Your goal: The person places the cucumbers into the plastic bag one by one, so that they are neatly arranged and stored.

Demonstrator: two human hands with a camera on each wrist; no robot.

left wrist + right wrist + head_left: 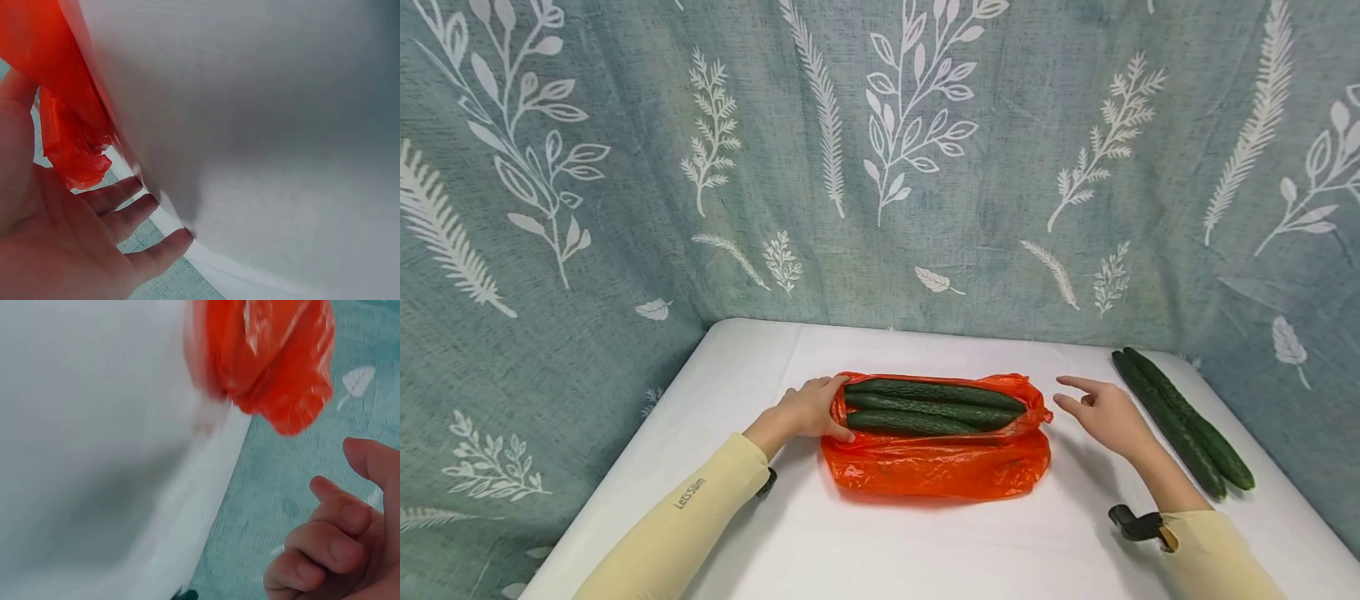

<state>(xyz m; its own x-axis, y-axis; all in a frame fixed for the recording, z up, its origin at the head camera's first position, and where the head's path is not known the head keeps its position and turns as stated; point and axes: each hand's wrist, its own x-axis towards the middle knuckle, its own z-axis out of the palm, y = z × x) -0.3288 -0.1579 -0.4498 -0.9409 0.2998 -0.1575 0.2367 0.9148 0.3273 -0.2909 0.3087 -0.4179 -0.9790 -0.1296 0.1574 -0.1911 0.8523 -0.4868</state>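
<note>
A red plastic bag [936, 467] lies across the middle of the white table, its mouth facing up. Three long dark green cucumbers [925, 408] lie side by side inside it. My left hand [808, 408] holds the bag's left end, thumb on the near side and fingers at the far side. In the left wrist view three of its fingers [159, 253] extend loosely toward the tabletop beside the crumpled plastic. Just off the bag's right end hovers my right hand [1105, 417], holding nothing. Its thumb and index finger are spread apart, with the other fingers curled.
Two more cucumbers [1180, 425] lie together along the right side of the white table [760, 358], beyond my right hand. A blue-green curtain [880, 275] with white leaf patterns rises behind the table and along its sides.
</note>
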